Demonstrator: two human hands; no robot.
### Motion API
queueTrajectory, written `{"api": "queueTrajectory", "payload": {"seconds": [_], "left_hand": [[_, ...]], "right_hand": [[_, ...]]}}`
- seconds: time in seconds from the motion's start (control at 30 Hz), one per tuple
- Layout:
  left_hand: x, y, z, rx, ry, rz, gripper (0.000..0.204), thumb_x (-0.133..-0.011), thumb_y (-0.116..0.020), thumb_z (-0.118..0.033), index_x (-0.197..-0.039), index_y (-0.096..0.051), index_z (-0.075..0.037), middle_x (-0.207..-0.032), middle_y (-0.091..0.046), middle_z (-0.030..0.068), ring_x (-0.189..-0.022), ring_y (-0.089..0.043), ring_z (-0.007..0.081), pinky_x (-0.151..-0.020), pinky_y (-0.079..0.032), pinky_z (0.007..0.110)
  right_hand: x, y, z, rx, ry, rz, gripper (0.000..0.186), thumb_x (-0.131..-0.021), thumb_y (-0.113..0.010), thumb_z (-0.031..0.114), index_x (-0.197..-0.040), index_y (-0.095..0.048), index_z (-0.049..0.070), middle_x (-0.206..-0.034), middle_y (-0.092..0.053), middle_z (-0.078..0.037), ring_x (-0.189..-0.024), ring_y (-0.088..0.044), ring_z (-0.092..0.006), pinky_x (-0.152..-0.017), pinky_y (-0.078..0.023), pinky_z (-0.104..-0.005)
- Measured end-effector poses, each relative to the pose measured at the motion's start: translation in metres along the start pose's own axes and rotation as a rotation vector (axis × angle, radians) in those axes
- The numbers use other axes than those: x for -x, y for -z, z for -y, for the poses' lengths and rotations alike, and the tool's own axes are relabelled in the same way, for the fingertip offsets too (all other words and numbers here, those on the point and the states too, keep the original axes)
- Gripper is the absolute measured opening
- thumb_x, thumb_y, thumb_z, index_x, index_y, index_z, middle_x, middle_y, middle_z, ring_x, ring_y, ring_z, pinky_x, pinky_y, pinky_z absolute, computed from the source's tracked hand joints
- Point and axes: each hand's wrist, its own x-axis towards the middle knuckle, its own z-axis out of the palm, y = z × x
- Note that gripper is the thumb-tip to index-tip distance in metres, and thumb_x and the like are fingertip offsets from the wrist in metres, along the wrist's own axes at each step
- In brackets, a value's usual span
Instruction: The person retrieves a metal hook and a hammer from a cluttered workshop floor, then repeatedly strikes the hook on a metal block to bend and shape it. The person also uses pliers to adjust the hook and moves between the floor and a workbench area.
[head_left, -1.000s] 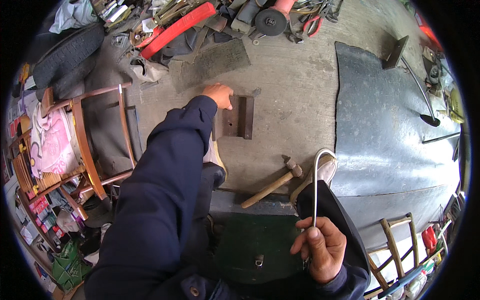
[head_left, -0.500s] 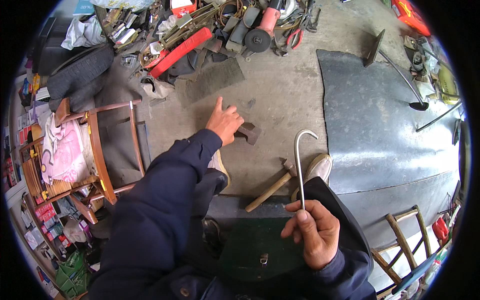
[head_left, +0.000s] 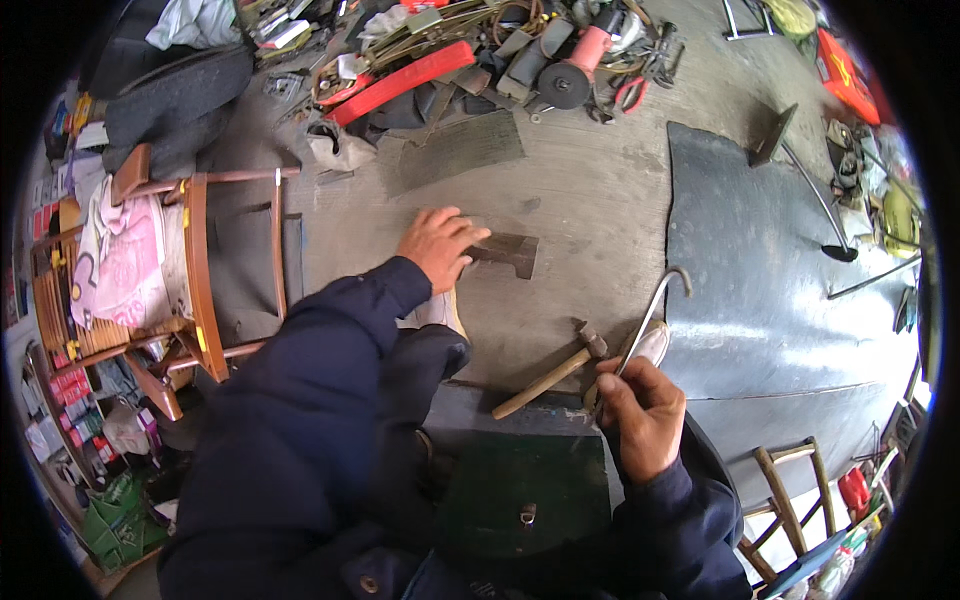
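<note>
My left hand point(head_left: 438, 248) is closed over the left end of a short, dark, T-ended metal block point(head_left: 512, 254) on the concrete floor. The fingers hide that end of the block. In my right hand point(head_left: 645, 412), thumb and fingers pinch a thin metal rod with a hooked end point(head_left: 654, 312). Its hook points up and away, above my right shoe point(head_left: 654, 343). A hammer point(head_left: 545, 382) with a wooden handle lies between my feet, just left of the right hand.
A dark green box top point(head_left: 525, 480) with a metal clasp lies below my hands. Far ahead is a pile with a red angle grinder point(head_left: 578, 68) and red-handled pliers point(head_left: 632, 93). A wooden chair point(head_left: 203, 280) stands left; a dark sheet point(head_left: 760, 250) covers the floor right.
The metal block has turned so it lies more sideways, with my left hand on its end. The rod in my right hand has tilted to the right. The view has shifted slightly.
</note>
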Motion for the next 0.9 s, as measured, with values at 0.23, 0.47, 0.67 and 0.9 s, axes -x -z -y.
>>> {"api": "queueTrajectory", "payload": {"seconds": [0.23, 0.47, 0.67, 0.9], "left_hand": [[0.100, 0.016, 0.033, 0.351, 0.525, 0.159, 0.026, -0.088, -0.068, -0.014, -0.114, -0.069, -0.011, -0.105, -0.069, 0.0125, -0.107, -0.062, 0.0333, -0.093, -0.049, 0.044], [0.162, -0.058, 0.015, 0.951, 0.821, 0.186, 0.018, -0.096, -0.063, -0.016, -0.110, -0.070, -0.007, -0.101, -0.073, 0.0115, -0.095, -0.069, 0.0214, -0.090, -0.052, 0.036], [0.149, -0.070, 0.022, 0.931, 0.840, 0.220, 0.018, -0.095, -0.063, -0.017, -0.109, -0.072, -0.009, -0.094, -0.071, 0.0110, -0.085, -0.066, 0.0257, -0.081, -0.051, 0.037], [0.144, -0.067, 0.022, 0.934, 0.805, 0.156, 0.019, -0.094, -0.063, -0.015, -0.110, -0.072, -0.010, -0.092, -0.071, 0.0126, -0.083, -0.066, 0.0273, -0.077, -0.050, 0.037]], "right_hand": [[-0.117, -0.051, -0.017, 0.298, 0.314, -0.154, 0.014, -0.091, -0.072, 0.009, -0.092, -0.069, -0.005, -0.074, -0.073, -0.011, -0.066, -0.068, -0.0127, -0.063, -0.053, -0.0274], [-0.266, -0.113, -0.040, 0.360, 0.336, 0.012, 0.017, -0.093, -0.069, 0.011, -0.090, -0.070, -0.006, -0.074, -0.071, -0.009, -0.064, -0.068, -0.0124, -0.061, -0.053, -0.0266], [-0.302, -0.127, -0.063, 0.396, 0.214, 0.088, 0.018, -0.093, -0.070, 0.012, -0.091, -0.070, -0.006, -0.075, -0.071, -0.009, -0.064, -0.069, -0.0132, -0.059, -0.054, -0.0260], [-0.319, -0.122, -0.054, 0.404, 0.106, 0.169, 0.019, -0.093, -0.072, 0.014, -0.091, -0.071, -0.005, -0.075, -0.071, -0.008, -0.063, -0.070, -0.0137, -0.056, -0.053, -0.0254]]}}
